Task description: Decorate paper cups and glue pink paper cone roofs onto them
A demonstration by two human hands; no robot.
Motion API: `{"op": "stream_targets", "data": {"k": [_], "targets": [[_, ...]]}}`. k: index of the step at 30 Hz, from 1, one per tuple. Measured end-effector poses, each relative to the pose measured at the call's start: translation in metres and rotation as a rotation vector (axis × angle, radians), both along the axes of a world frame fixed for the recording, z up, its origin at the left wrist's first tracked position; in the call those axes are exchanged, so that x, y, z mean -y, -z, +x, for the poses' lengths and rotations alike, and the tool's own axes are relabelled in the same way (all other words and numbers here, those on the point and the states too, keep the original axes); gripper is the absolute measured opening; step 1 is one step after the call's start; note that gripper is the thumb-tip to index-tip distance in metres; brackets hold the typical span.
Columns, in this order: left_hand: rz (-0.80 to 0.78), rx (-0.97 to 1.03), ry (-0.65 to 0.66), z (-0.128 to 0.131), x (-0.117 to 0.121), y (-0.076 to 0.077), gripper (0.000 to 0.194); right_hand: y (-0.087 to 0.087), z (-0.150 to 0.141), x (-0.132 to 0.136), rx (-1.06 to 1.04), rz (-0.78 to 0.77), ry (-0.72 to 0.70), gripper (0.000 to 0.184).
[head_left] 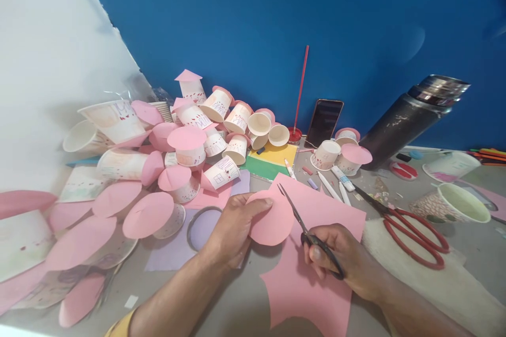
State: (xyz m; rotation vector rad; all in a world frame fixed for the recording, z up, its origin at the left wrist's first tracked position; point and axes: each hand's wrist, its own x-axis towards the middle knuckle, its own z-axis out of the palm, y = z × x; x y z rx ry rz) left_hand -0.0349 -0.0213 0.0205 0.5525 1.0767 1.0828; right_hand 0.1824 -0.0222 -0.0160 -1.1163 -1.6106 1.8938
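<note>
- Gray table (237,305) in front.
- Left hand (233,226) pinches a pink circle (276,224) in the middle.
- Right hand (342,253) grips black scissors (296,215); they slant long-ways, tips away and left, by the circle.
- Pink sheet (332,208) lies below.
- Paper cups (190,156) crowd the left.
- Blue wall (245,26) stands behind.

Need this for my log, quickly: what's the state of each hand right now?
Left hand: closed, pinching a pink paper circle.
Right hand: closed, holding the black-handled scissors.
</note>
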Motion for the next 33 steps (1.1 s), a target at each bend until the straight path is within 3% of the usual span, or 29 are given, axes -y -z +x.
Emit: {"op": "stream_targets", "data": {"k": [18, 33], "targets": [[0.047, -0.078, 0.094, -0.015, -0.003, -0.001, 0.022, 0.000, 0.002, 0.001, 0.019, -0.068, -0.023, 0.065], [0.029, -0.195, 0.162, -0.013, -0.003, -0.006, 0.027, 0.007, 0.006, -0.001, 0.031, -0.017, -0.072, 0.064]]}}
